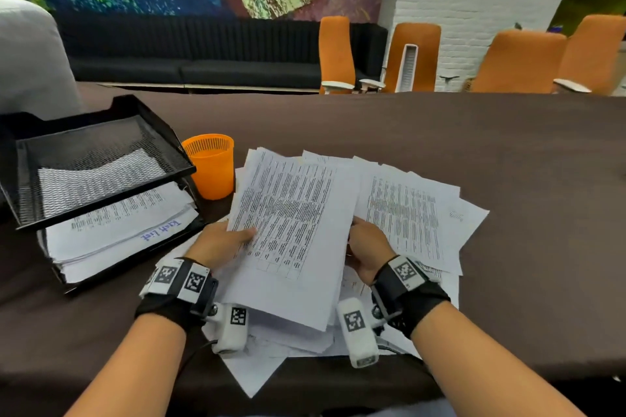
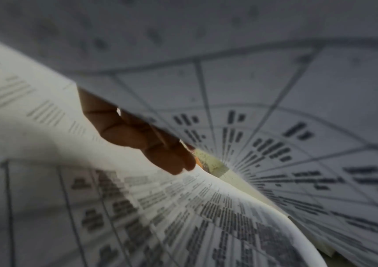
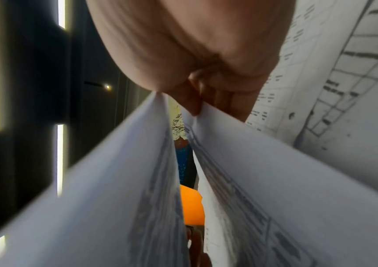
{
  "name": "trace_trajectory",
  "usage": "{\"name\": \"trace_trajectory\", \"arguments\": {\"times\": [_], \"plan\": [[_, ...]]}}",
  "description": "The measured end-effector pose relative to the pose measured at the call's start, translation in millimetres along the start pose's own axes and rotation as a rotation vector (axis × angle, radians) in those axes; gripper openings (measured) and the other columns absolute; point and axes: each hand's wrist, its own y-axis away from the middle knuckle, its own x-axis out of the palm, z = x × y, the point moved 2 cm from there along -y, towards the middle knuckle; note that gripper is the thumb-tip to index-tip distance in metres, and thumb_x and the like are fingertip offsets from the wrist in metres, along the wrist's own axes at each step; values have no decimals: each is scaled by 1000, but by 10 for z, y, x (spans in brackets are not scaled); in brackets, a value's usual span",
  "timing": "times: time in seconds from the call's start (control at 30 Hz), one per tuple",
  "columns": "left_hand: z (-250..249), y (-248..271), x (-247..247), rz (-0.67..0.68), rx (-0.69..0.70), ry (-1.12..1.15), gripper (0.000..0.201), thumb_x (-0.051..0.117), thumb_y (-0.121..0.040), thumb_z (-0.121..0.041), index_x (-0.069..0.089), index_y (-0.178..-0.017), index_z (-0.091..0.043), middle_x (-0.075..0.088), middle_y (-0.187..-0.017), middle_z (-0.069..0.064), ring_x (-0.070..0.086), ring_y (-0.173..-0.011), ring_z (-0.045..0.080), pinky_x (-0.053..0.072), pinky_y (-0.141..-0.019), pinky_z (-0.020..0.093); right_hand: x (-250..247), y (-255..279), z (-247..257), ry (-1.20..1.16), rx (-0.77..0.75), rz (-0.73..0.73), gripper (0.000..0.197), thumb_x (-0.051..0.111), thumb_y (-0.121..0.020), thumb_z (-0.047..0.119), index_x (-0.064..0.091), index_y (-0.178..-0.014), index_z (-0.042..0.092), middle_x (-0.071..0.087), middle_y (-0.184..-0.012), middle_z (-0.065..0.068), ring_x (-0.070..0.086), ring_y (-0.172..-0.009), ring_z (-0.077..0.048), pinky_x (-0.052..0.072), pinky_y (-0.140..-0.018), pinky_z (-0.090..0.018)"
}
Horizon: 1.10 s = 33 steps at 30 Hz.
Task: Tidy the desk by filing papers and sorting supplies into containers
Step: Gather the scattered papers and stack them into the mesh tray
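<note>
Head view, w/ both wrist cams backing it up: I see a sheaf of printed sheets [image 1: 291,223] raised off the loose paper pile [image 1: 410,206] at the near edge of the dark table [image 1: 508,145]. My left hand [image 1: 220,240] clamps the sheaf's left edge, thumb on top, fingers [image 2: 137,133] curled beneath. My right hand [image 1: 367,247] pinches its right edge; fingers [image 3: 206,94] meet the paper in the right wrist view. Orange pen cup [image 1: 210,164] stands just beyond the pile, left. Black mesh tray stack [image 1: 162,142] sits further left, filed papers [image 1: 115,230] in its lower tier.
</note>
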Motion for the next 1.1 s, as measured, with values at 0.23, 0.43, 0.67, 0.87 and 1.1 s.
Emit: {"name": "trace_trajectory", "arguments": {"times": [0.23,0.43,0.67,0.87,1.1], "plan": [[77,-29,-101,11,-53,140,27,59,-97,-22,68,-117,-7,71,-113,4,66,-101,22,47,-97,37,-35,-75,110,-259,-16,19,40,49,-99,29,65,-123,1,64,-124,-24,62,-108,-42,47,-98,-57],[183,-93,128,-36,3,91,15,66,-92,-19,71,-104,-11,73,-106,6,68,-103,28,50,-99,45,-15,-33,20,-41,-4,132,31,65,-92,17,64,-122,6,70,-115,-15,68,-98,-31,54,-91,-48],[89,-85,28,-63,-20,276,40,77,-82,-16,57,-117,-12,66,-111,11,65,-94,27,53,-75,37,-336,-156,271,65,-151,-75,22,52,-94,-5,62,-110,6,68,-105,-13,65,-86,-25,55,-77,-38],[-101,12,-111,164,136,299,101,83,-43,-71,58,-129,-25,71,-117,-3,65,-111,22,50,-94,43,-380,-64,663,30,-310,126,26,55,-94,0,64,-117,9,70,-116,-16,67,-105,-33,54,-92,-47],[-142,-17,-76,62,76,461,28,62,-92,-15,63,-119,-6,71,-113,14,66,-105,34,50,-95,53,-164,-26,689,88,-333,133,20,60,-96,27,69,-108,14,74,-102,-4,71,-90,-22,54,-76,-32]]}}
